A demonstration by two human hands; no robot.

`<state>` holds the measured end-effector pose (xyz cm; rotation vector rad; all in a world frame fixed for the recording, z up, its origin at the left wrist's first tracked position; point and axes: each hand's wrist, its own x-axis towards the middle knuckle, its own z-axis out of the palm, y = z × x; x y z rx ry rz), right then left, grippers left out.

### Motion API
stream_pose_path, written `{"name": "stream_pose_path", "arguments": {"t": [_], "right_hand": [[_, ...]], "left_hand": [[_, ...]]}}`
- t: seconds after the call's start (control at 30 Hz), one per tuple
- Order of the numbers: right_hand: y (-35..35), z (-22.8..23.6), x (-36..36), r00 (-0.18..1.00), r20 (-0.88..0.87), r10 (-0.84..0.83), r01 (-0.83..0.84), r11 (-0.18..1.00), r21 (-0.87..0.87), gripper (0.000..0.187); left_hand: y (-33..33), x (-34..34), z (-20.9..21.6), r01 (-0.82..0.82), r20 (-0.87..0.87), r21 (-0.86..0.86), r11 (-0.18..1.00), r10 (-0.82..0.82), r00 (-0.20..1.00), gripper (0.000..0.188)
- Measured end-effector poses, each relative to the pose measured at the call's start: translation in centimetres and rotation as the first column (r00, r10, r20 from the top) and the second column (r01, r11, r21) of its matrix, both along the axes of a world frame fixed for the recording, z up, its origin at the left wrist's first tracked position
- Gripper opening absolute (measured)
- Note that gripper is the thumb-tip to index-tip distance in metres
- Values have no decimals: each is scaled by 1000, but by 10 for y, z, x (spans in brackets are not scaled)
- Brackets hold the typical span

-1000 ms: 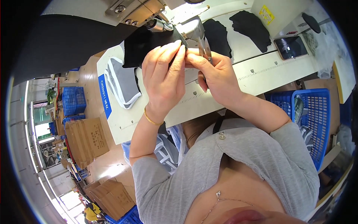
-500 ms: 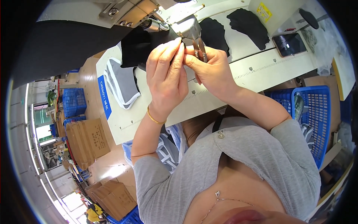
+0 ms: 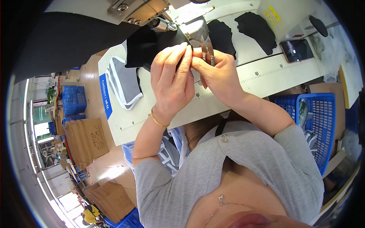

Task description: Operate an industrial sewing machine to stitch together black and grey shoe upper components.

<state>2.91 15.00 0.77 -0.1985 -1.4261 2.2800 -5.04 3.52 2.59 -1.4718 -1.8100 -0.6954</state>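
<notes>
My left hand (image 3: 172, 81) is closed, its fingertips pinching the edge of a black fabric piece (image 3: 150, 43) that lies by the sewing machine (image 3: 142, 11). Right against those fingertips, my right hand (image 3: 220, 78) is also closed. It holds a pair of thread snips (image 3: 207, 51) with the blades pointing up and away from me. Thumb and forefinger of the right hand meet the cloth edge too, though the exact grip is hidden. To the left of my hands lies a grey fabric piece with white binding (image 3: 125, 85).
Two black cut pieces (image 3: 222, 38) (image 3: 257, 32) lie at the back of the white table (image 3: 171, 116), with a phone (image 3: 296, 50) to their right. Blue baskets (image 3: 327, 129) stand at right and far left. Cardboard boxes (image 3: 86, 140) sit on the floor at left.
The whole view has shifted slightly. Both hands keep their hold, and the snips stand a little more upright beside the cloth edge.
</notes>
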Motion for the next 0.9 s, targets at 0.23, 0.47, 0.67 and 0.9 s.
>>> {"name": "stream_pose_path", "arguments": {"t": [0.23, 0.47, 0.67, 0.9], "right_hand": [[-3, 6, -4, 999, -42, 20, -22, 998, -56, 16], [-3, 14, -12, 999, -23, 41, -42, 997, -62, 13], [2, 19, -13, 996, 14, 91, -89, 992, -94, 14], [-2, 22, -15, 995, -42, 88, -90, 994, -57, 17]], "left_hand": [[-1, -8, 4, 17, 17, -5, 1000, -17, 1000, 30], [-3, -17, 7, 19, 25, -5, 1000, -19, 999, 33], [1, -26, 9, 18, 7, 9, 1000, -18, 1000, 39], [4, -30, 12, 4, 9, 35, 999, -5, 1000, 37]]}}
